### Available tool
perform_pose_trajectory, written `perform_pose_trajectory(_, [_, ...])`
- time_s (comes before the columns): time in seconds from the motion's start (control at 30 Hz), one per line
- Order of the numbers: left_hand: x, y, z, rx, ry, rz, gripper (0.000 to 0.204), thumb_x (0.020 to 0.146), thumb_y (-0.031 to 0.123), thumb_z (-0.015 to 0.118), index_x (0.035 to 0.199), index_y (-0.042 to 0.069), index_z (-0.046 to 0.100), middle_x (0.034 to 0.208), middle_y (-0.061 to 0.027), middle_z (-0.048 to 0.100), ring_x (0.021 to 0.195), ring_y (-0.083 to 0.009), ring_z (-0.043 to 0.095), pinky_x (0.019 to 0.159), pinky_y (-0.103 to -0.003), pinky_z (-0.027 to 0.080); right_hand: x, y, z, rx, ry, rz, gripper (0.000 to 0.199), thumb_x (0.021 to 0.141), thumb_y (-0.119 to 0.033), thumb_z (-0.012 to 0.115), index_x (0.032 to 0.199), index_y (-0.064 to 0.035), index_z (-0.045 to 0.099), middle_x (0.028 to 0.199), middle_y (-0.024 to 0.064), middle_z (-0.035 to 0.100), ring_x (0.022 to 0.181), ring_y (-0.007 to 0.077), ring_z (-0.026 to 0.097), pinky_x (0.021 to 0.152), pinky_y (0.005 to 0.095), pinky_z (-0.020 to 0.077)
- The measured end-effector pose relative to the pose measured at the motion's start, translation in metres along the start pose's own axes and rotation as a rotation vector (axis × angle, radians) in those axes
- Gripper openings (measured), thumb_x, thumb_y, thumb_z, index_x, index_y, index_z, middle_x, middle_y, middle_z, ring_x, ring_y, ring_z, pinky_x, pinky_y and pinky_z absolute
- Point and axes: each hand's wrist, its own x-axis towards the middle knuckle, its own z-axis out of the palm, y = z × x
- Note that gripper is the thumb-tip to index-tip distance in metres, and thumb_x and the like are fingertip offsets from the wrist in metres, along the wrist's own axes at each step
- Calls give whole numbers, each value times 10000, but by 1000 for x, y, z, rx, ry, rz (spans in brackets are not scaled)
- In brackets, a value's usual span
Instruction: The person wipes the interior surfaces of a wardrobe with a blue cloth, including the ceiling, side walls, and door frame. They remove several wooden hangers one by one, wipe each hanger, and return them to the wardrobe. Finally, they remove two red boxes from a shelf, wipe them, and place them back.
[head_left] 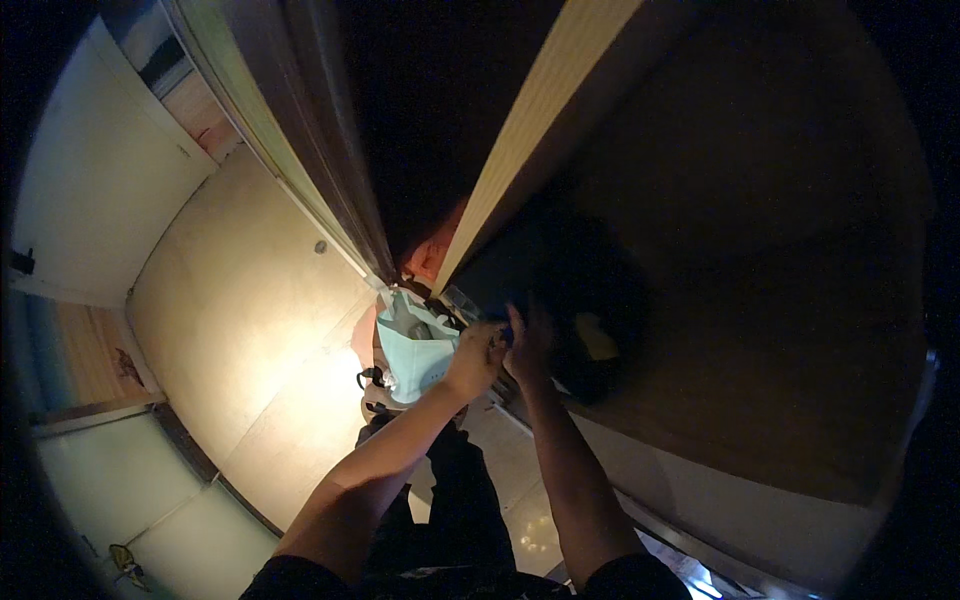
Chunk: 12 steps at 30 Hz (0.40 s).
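My left hand (477,361) is closed, its fingers curled around something small and dark that I cannot make out. Against it, my right hand (528,352) is bent in a pinch, one finger or thumb pointing up. Shadow hides most of its fingers and whatever lies between the two hands. Just left of my left hand stands a light blue bag (412,368), its top open, with a greyish item inside. Both hands are beside the dark panel at the right, near the lower end of a pale wooden edge (540,130).
A large dark panel (740,300) fills the right side. A yellowish patch (597,337) shows in its shadow. Reddish cloth (432,255) lies in the dark gap behind the bag. At the left are a lit floor (250,290), a dark wooden frame (325,130) and pale cabinet doors (185,540).
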Motion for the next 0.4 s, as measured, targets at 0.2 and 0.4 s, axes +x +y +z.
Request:
perform_pose_trajectory(0.2, [27,-47,40,131,200,119,560,804,101,613,1316,50,392,1371,-251,313,1285,-414,284,1050,-469,266,25,25,55,-199,-17,-96,572,800,-399,593,1318,-192,464,1457,153,222,1299,390,264,1025,585,224])
perform_pose_trajectory(0.4, [52,-54,54,445,125,118,651,841,252,612,1389,67,311,1454,-245,181,1336,-422,203,1097,-515,118,87,73,77,-466,193,-62,702,782,-504,608,1368,-192,381,1481,136,182,1344,369,201,1041,614,156])
